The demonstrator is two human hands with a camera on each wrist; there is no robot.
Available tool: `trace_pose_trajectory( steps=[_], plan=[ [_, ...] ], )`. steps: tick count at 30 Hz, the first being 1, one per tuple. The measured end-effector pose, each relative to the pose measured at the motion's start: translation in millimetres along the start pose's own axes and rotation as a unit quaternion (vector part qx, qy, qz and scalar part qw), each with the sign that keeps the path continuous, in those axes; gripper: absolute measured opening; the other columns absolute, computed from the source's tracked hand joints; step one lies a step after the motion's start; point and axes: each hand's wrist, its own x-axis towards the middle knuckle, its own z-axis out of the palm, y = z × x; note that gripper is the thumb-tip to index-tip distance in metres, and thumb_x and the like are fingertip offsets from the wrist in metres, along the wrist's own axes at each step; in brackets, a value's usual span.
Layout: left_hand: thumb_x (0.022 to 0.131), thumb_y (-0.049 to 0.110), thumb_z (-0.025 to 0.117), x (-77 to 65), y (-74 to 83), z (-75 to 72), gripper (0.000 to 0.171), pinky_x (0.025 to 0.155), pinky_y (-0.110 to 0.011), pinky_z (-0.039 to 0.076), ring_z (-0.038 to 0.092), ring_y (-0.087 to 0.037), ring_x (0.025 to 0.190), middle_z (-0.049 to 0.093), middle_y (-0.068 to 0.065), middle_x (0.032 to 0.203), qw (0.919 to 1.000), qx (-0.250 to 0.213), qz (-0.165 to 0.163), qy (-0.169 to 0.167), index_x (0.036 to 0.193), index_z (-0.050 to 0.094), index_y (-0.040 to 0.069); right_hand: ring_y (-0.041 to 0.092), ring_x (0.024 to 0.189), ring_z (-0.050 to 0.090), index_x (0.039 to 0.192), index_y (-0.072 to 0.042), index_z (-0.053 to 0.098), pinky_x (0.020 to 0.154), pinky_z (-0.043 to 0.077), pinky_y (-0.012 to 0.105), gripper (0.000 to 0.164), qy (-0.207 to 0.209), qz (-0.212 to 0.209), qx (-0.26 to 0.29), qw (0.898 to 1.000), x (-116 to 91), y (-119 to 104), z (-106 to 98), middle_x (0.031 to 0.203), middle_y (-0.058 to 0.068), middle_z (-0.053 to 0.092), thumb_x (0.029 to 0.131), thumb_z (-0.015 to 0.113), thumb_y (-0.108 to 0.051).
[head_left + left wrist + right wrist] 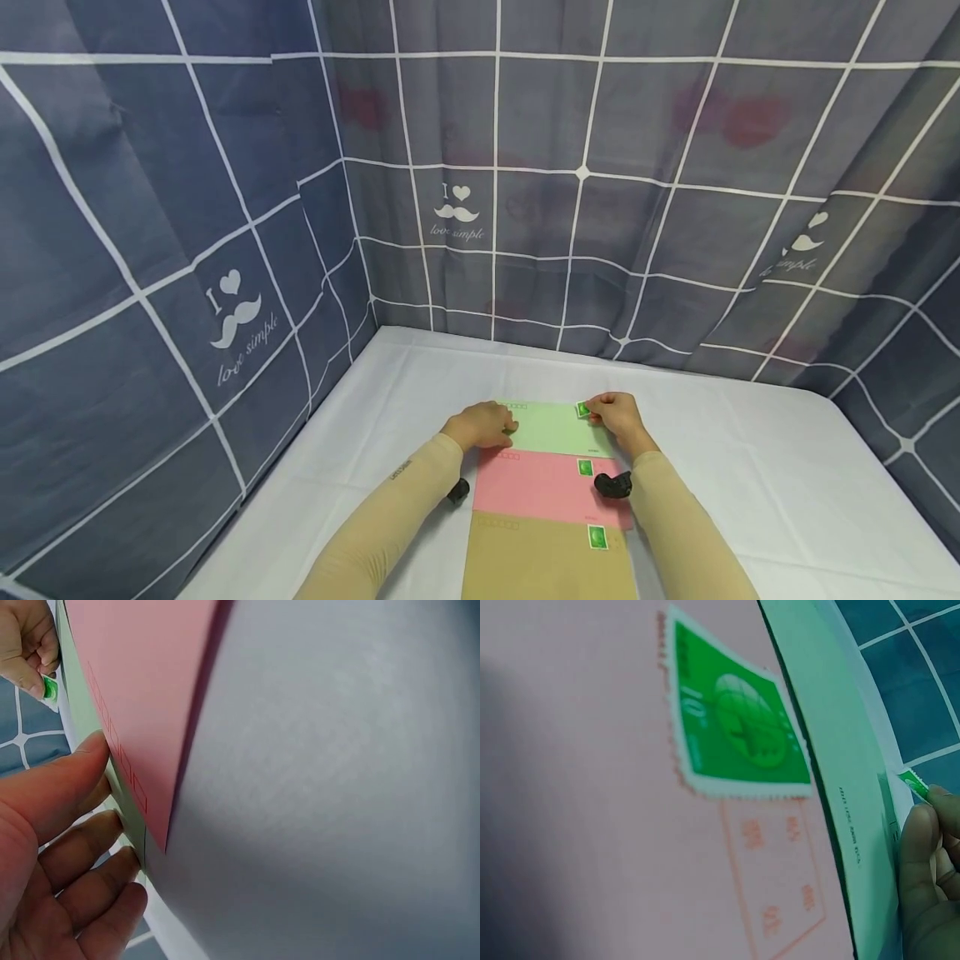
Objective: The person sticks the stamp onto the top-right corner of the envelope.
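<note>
A light green envelope lies farthest back, above a pink envelope and a tan envelope in a column. My left hand rests at the green envelope's left end, its fingers lightly bent along the edge. At that envelope's upper right corner, my right hand pinches a small green postage stamp between thumb and fingertips. The stamp overlaps the corner in the head view. One stamp sits on the pink envelope's upper right, another stamp on the tan one's.
The envelopes lie on a white-covered table. Dark gridded curtains stand along its back and sides. A black wrist camera on the right arm hangs over the pink envelope's right end; another camera is under the left forearm.
</note>
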Motion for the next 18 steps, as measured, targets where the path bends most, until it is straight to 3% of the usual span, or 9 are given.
trace_pose_trajectory(
  steps=[9, 18],
  plan=[
    [0.091, 0.035, 0.072, 0.5, -0.8, 0.1, 0.044, 0.111, -0.033, 0.044, 0.055, -0.017, 0.131, 0.063, 0.003, 0.137, 1.0000, -0.002, 0.001, 0.004, 0.133, 0.067, 0.023, 0.006, 0.061, 0.061, 0.104, 0.012, 0.066, 0.059, 0.054, 0.019, 0.019, 0.008, -0.001, -0.013, 1.000, 4.0, 3.8, 0.6, 0.077, 0.005, 0.066, 0.095, 0.064, -0.005],
    [0.093, 0.036, 0.071, -0.5, 0.1, 0.5, 0.045, 0.113, -0.035, 0.043, 0.053, -0.018, 0.134, 0.061, 0.003, 0.141, 1.0000, 0.007, 0.003, 0.001, 0.135, 0.065, 0.024, 0.006, 0.062, 0.062, 0.099, 0.010, 0.069, 0.059, 0.054, 0.020, 0.017, 0.022, -0.010, -0.056, 0.998, 3.3, 3.2, 2.7, 0.087, 0.014, 0.072, 0.095, 0.064, -0.005]
  ],
)
